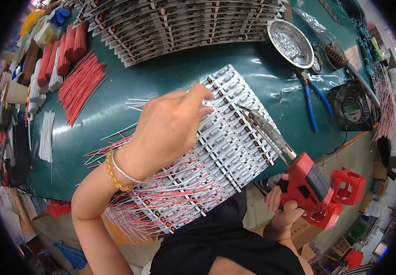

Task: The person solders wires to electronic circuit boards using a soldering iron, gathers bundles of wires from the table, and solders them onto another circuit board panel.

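Soldering gun (307, 185) being gripped by right hand (284, 208), best being steadied imo; left hand (170, 121) being held over boards (237, 142), pinch unclear.

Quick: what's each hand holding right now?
Left hand: curled over the pale grey rectangular circuit panel; anything held can't be told.
Right hand: closed around the red and black soldering gun.

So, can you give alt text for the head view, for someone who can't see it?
A person's right hand holds a red soldering gun pointed at a panel of small circuit boards, while the left hand reaches over that panel. Around them on a green table are red wires, white wires, blue-handled pliers and stacked panels.
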Demonstrator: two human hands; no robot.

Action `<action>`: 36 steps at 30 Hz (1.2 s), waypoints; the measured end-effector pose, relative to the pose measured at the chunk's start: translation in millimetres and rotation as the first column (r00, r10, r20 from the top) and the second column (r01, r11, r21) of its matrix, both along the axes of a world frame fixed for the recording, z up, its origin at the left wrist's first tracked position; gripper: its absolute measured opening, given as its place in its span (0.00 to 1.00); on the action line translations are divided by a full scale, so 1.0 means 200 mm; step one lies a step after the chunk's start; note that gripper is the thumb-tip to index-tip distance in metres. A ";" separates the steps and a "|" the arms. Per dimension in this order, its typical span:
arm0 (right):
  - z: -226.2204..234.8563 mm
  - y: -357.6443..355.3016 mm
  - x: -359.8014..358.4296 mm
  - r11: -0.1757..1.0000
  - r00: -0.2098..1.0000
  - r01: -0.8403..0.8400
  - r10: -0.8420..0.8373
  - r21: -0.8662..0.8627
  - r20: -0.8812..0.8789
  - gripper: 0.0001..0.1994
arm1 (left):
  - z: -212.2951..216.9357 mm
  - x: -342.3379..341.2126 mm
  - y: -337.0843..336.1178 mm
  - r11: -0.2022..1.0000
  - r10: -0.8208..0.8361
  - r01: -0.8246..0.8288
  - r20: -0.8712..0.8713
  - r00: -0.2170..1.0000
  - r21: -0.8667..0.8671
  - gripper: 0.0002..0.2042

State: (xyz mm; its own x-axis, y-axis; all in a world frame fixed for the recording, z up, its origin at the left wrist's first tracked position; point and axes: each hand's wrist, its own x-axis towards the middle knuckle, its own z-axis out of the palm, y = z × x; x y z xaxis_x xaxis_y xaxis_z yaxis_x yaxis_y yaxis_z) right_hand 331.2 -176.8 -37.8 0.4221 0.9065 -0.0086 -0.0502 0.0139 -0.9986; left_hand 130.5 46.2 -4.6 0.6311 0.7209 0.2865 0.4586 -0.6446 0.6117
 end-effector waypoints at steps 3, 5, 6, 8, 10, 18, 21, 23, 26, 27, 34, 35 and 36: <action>0.03 0.01 0.00 1.000 0.999 -0.010 0.010 -0.009 -0.031 0.43 | -0.01 0.01 0.01 0.984 -0.048 0.054 -0.043 0.998 0.171 0.07; 0.05 0.02 -0.01 1.000 0.998 -0.022 0.021 -0.016 -0.056 0.43 | -0.04 0.03 -0.01 0.983 -0.029 0.033 -0.029 0.999 0.182 0.06; 0.05 0.02 -0.01 0.999 0.998 -0.029 0.028 -0.017 -0.060 0.43 | -0.06 0.05 -0.02 0.981 -0.012 0.015 -0.015 1.000 0.194 0.05; 0.05 0.03 -0.01 0.999 0.997 -0.040 0.039 -0.022 -0.063 0.44 | -0.11 0.08 -0.03 0.982 0.030 -0.025 -0.024 0.999 0.189 0.05; 0.05 0.03 -0.01 0.997 0.995 -0.059 0.055 -0.046 -0.078 0.43 | -0.13 0.08 -0.04 0.982 0.063 -0.056 -0.032 0.997 0.180 0.04; 0.06 0.04 -0.04 0.992 0.997 -0.062 0.057 -0.112 -0.047 0.43 | -0.12 0.06 -0.03 0.994 0.004 -0.001 -0.024 1.000 0.106 0.05; 0.04 0.02 -0.03 0.990 0.999 -0.052 0.050 -0.131 -0.020 0.42 | -0.12 0.07 -0.03 0.992 0.013 -0.008 -0.040 0.999 0.123 0.05; 0.02 0.00 -0.02 0.990 0.999 -0.031 0.032 -0.136 0.006 0.42 | -0.12 0.07 -0.03 0.993 0.013 -0.009 -0.038 0.999 0.118 0.05; 0.01 0.00 -0.03 0.991 1.000 0.014 -0.012 -0.137 0.016 0.40 | -0.12 0.07 -0.03 0.992 0.021 -0.016 -0.041 0.999 0.121 0.05; 0.01 0.00 -0.04 0.988 1.000 0.022 -0.020 -0.150 0.014 0.39 | -0.13 0.07 -0.03 0.991 0.026 -0.020 -0.042 0.999 0.131 0.06; -0.06 -0.11 0.02 0.984 0.980 0.075 -0.043 -0.161 0.196 0.41 | -0.14 0.07 -0.04 0.988 0.032 -0.026 -0.037 0.999 0.155 0.06; -0.06 -0.11 0.02 0.984 0.980 0.076 -0.044 -0.158 0.195 0.41 | -0.14 0.08 -0.04 0.988 0.029 -0.023 -0.039 0.999 0.156 0.06; -0.05 -0.10 0.02 0.991 0.991 0.056 -0.040 -0.123 0.128 0.42 | -0.14 0.08 -0.04 0.987 0.028 -0.022 -0.040 0.999 0.158 0.06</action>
State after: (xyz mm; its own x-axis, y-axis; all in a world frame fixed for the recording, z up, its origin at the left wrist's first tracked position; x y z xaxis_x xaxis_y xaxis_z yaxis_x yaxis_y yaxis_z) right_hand 334.8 -197.0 -48.7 0.4699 0.8803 -0.0662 0.0725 -0.1133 -0.9909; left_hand 147.0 38.1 -32.9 0.6274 0.6847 0.3710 0.4988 -0.7192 0.4837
